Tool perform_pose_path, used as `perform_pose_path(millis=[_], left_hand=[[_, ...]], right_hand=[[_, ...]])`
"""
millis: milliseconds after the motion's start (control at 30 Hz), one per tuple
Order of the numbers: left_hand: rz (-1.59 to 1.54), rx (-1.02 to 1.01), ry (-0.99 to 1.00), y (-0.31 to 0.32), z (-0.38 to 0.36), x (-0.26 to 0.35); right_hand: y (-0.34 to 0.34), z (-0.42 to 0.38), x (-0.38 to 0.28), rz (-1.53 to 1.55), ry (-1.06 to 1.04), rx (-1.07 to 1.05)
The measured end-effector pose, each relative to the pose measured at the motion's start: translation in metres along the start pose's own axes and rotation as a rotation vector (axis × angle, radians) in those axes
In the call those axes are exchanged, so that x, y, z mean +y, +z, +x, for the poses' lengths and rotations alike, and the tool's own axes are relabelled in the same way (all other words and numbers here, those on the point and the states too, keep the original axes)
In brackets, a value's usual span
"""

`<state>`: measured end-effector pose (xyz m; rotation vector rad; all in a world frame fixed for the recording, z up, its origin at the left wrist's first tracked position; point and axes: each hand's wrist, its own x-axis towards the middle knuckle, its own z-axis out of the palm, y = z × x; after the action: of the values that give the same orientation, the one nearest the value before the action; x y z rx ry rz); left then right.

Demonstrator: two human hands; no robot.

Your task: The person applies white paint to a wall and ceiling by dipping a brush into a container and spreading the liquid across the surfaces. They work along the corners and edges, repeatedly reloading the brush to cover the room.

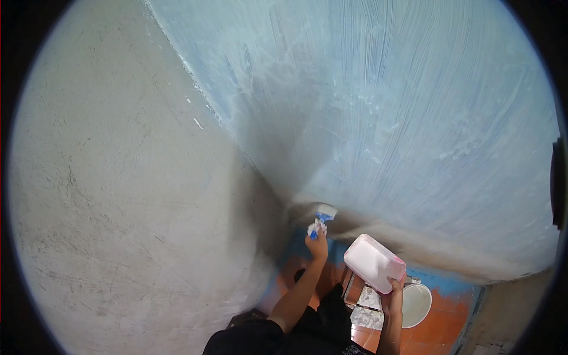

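Observation:
My left hand [318, 241] is closed around the blue handle of a paintbrush [326, 213]. Its pale bristles point up toward the bottom of the blue-white painted wall [378, 136], close to the corner. Something whitish shows about the fingers on the handle. In my right hand [396, 288] is a shallow pink plastic tray [371, 263] with white paint inside, gripped by its near right edge. The tray is held tilted to the right of the brush, above the floor.
A white bucket [417, 307] stands on the orange tiled floor [441, 322], right of a paint-spattered board [368, 307]. Blue paint [455, 288] runs along the floor's edge. A bare grey wall [130, 177] rises on the left, meeting the painted wall at the corner.

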<state>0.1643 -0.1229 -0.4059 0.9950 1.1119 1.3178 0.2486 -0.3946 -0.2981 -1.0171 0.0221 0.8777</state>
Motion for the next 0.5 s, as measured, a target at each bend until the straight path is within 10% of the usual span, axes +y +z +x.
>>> perform_pose_path(millis=[500], left_hand=[[-0.080,-0.120,0.974,0.134,-0.016,0.432]], right_hand=[[0.016,-0.004,-0.001,0.041,0.023,-0.118]])
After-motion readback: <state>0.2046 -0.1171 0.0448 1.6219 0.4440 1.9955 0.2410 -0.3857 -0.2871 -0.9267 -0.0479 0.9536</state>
